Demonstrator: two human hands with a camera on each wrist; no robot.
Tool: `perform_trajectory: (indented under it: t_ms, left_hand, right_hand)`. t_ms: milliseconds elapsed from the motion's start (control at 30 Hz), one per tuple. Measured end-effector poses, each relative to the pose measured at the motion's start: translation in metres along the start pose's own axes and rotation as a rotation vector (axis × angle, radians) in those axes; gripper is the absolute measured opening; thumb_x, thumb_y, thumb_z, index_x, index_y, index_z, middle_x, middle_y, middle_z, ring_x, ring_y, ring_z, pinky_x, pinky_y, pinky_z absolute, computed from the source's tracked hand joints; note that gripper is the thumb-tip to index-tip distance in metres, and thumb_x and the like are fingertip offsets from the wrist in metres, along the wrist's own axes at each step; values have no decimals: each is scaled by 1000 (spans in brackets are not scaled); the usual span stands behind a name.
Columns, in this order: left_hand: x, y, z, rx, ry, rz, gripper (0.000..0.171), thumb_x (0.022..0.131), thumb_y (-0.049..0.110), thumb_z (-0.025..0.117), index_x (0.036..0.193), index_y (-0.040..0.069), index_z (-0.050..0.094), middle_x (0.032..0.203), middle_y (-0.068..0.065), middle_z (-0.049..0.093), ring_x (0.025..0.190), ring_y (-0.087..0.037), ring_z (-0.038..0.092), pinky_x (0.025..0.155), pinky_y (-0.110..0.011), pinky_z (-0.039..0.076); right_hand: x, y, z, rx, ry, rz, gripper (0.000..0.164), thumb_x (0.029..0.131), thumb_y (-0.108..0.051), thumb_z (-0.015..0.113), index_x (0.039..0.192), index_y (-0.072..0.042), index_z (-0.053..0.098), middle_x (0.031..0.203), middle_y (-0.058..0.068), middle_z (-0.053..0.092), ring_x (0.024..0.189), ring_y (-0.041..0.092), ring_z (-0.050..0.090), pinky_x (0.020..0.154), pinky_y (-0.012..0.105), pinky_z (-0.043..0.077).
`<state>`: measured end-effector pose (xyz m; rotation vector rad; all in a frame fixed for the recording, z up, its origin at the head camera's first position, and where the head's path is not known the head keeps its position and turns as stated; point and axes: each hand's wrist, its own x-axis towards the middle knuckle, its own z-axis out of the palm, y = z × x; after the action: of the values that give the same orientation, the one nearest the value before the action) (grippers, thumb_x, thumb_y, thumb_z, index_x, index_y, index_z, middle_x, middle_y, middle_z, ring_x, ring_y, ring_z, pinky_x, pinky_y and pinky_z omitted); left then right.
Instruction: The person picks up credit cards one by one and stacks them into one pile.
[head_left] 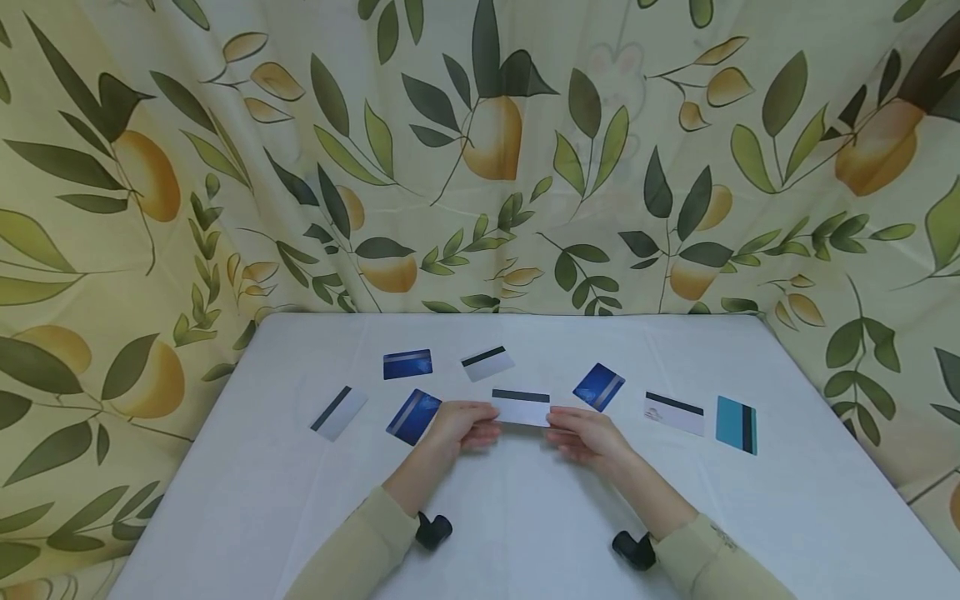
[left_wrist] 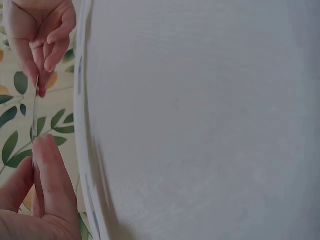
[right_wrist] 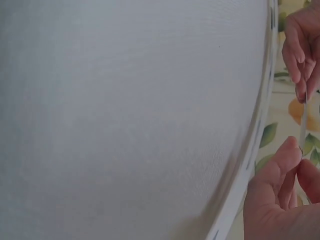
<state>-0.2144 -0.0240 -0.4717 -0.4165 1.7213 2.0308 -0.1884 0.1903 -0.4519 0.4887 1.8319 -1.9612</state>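
Both hands hold one white card (head_left: 521, 407) with a black magnetic stripe along its top, raised over the table in the head view. My left hand (head_left: 462, 425) pinches its left end between thumb and fingers. The right hand (head_left: 588, 435) pinches the opposite end the same way. Seen edge-on in the left wrist view, the card (left_wrist: 35, 115) is a thin line between the left hand (left_wrist: 42, 195) and the right hand above. The right wrist view shows the card (right_wrist: 303, 122) edge-on too, its near end in the right hand's fingertips (right_wrist: 290, 150).
On the white table (head_left: 517, 525) lie several cards: a blue card (head_left: 407, 364), another blue card (head_left: 415, 416) beside the left hand, a third blue card (head_left: 599, 387), white cards (head_left: 487, 363) with black stripes, and a teal card (head_left: 737, 425) at right. A patterned curtain (head_left: 465, 208) hangs behind.
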Motion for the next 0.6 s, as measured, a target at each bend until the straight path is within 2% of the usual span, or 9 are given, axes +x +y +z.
perform_trajectory:
  t_ms: [133, 300, 600]
  left_hand:
    - [0, -5, -1, -28, 13, -19, 38, 81, 7, 66, 115, -5, 56, 88, -17, 68, 68, -22, 68, 63, -33, 56]
    - [-2, -8, -3, -16, 16, -56, 35, 83, 9, 64, 116, -3, 57, 90, -17, 68, 70, -23, 68, 62, -32, 56]
    - [-3, -13, -7, 30, 24, -99, 27, 85, 9, 61, 110, -1, 59, 87, -15, 69, 66, -18, 68, 58, -28, 56]
  right_hand:
    - [4, 0, 3, -40, 32, 15, 43, 87, -16, 60, 126, 0, 50, 82, 0, 69, 67, 9, 65, 51, 16, 46]
    - [10, 1, 6, -79, 76, 36, 40, 85, -17, 64, 121, -1, 55, 79, 2, 69, 64, 10, 65, 48, 15, 45]
    - [15, 6, 11, -77, 79, 69, 32, 86, -13, 61, 115, -1, 57, 76, 6, 69, 59, 11, 65, 45, 14, 45]
